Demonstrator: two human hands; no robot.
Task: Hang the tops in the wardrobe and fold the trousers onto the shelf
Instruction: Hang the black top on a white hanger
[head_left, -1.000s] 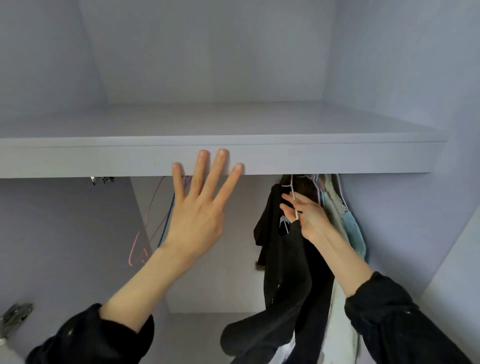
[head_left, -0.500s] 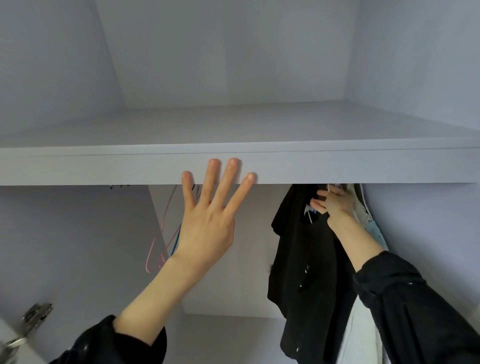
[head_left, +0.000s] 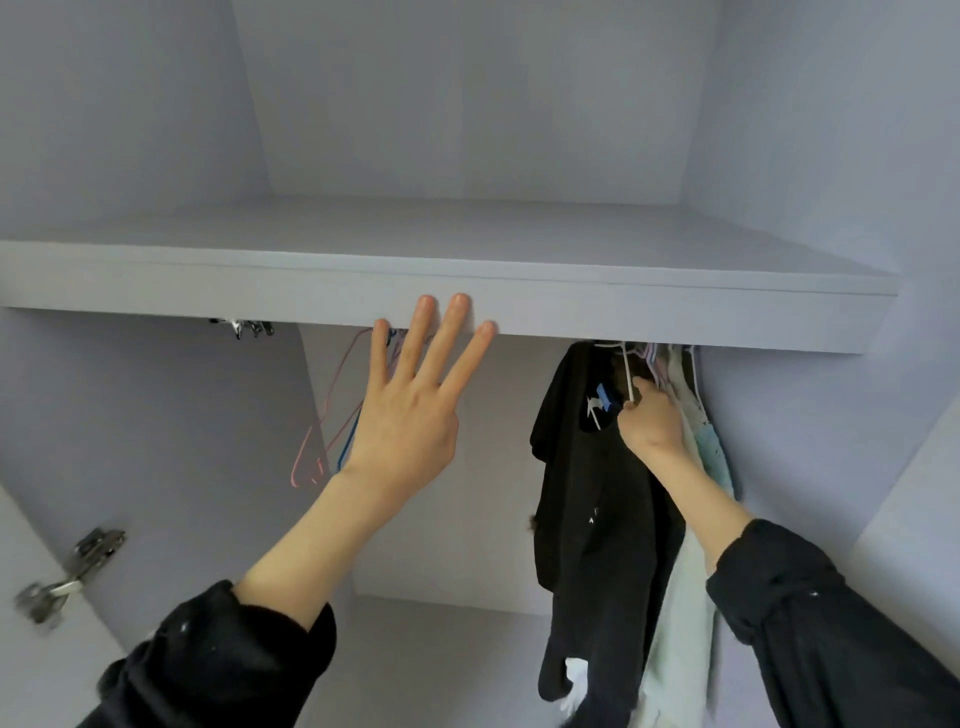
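Pale lilac-grey panels line the interior in soft, even light; a metal door hinge (slightly blurred) sits at the lower left edge.

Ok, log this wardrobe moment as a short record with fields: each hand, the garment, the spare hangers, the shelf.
left hand: open, fingers spread, fingertips at the shelf's front edge
right hand: pinches the white hanger carrying the black top
black top: hangs below the shelf, beside pale garments
spare hangers: pink and blue, empty, behind the left hand
shelf: no trousers visible on it
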